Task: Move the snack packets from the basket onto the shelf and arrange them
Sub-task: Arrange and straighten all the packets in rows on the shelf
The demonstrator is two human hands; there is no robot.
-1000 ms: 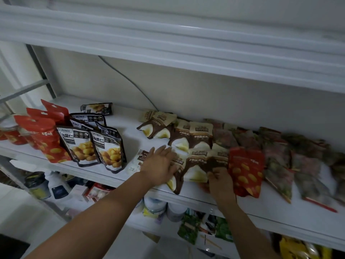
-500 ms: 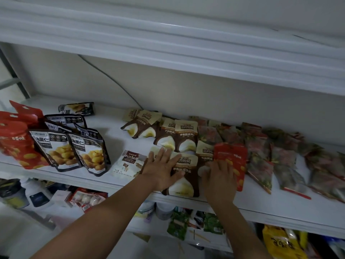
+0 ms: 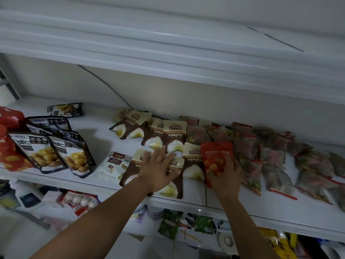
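While the left hand (image 3: 158, 171) lies flat, fingers spread wide, pressing a brown packet (image 3: 173, 190) at the front edge of the shelf (image 3: 196, 192), the right hand (image 3: 226, 176) grips the lower end of a red packet (image 3: 214, 154) just beside it. Left of the left hand lies a white packet (image 3: 112, 165); beyond both hands, more brown packets (image 3: 174, 131) lie overlapping toward the wall.
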